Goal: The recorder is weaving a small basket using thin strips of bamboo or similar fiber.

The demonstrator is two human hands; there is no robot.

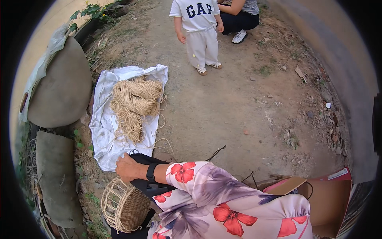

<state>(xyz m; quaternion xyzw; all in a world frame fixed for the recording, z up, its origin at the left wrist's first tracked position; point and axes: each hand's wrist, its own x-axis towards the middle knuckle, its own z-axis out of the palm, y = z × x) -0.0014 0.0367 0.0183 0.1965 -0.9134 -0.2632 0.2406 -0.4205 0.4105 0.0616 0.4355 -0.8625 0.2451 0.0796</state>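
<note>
My right arm, with a black wrist strap, reaches across to the left. My right hand [128, 167] is closed, its fingers curled and partly hidden, over black cloth [145, 159] just above a basket. What the fingers hold cannot be made out. The basket [133, 205] is tan, tilted on its side by my legs, with a close weave on one part and bare ribs on the open part. My left hand is hidden from view. Past my right hand, a heap of beige cord [137, 97] lies on a white woven sack [101, 115], with loose strands trailing off it.
A standing person [201, 34] in light clothes and a crouching person [238, 18] are ahead on the dirt path [211, 107]. Grey slabs [59, 87] line the left. An open cardboard box [328, 211] sits at my right, with rubble [334, 137] along the path's right side.
</note>
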